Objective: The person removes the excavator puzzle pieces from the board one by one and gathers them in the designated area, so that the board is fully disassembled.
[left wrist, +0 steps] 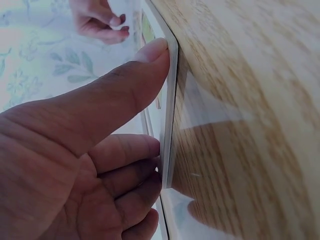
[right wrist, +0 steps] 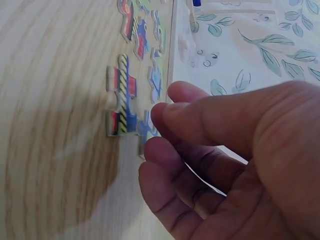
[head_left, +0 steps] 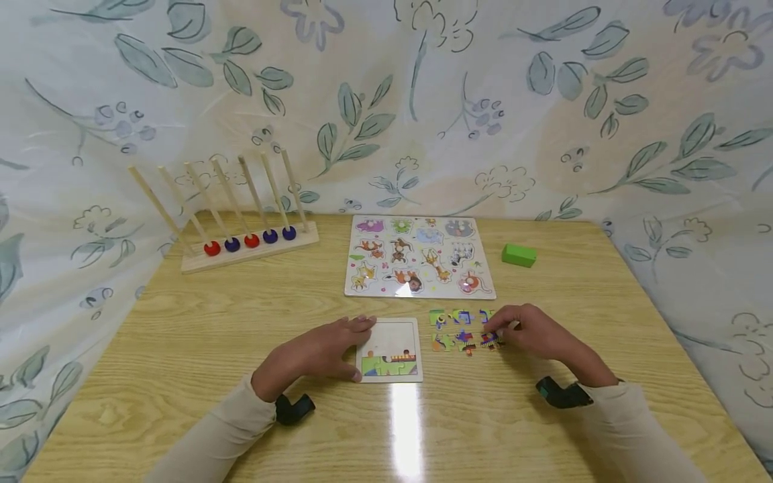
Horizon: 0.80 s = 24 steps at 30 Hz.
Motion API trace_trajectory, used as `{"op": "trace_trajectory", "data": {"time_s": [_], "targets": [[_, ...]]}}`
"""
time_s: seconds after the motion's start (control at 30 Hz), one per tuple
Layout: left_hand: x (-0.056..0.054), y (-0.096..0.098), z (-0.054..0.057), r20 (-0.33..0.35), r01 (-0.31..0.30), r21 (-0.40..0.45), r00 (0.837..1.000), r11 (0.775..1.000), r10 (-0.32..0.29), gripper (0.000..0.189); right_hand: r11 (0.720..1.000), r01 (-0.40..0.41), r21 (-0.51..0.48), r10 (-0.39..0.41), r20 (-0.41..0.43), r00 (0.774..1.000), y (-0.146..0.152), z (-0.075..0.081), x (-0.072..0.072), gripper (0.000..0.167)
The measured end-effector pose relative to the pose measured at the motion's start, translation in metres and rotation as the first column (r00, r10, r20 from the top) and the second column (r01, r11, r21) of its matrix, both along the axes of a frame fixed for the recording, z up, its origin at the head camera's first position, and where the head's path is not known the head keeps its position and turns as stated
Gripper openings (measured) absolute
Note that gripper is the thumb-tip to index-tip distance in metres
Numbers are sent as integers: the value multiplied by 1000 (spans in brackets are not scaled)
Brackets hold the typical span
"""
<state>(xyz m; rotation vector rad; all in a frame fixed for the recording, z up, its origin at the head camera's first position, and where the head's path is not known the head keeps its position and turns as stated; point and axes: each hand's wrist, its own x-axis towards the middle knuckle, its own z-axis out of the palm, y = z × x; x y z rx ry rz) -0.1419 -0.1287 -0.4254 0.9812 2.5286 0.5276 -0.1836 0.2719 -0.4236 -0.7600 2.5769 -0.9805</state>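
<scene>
Pose | left hand: fingers spread, touching puzzle board | right hand: fingers bent beside puzzle pieces, pinch unclear

A pale cloth with soft folds hangs behind the table and along its sides. It has gray-green leaves, purple flowers and little round berries. The table is yellow-brown wood with wavy lines. A white strip of light shines on it.

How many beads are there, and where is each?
5 on the wooden rack, left to right: first bead, red; second bead, dark blue; third bead, red; fourth bead and fifth bead, dark blue.
</scene>
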Motion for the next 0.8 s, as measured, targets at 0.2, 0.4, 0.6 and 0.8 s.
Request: {"op": "trace_trajectory", "data": {"time_s": [0.2, 0.4, 0.6, 0.8], "targets": [[1, 1, 2, 9, -10, -5, 1000, 1000, 10, 80, 1000, 20, -18, -20, -21, 1000, -6, 0, -1, 22], [0, 1, 3, 1, -2, -8, 1000, 1000, 2, 80, 999, 32, -34, -34, -47, 998, -25, 4, -2, 20], [2, 1, 4, -5, -34, -35, 999, 999, 34, 80, 993, -64, -96, 59, -58, 997, -54, 0, -4, 21], [4, 3, 3, -13, -29, -41, 1000, 999, 29, 80, 984, -148, -103, 139, -87, 986, -74, -8, -4, 20]]}}
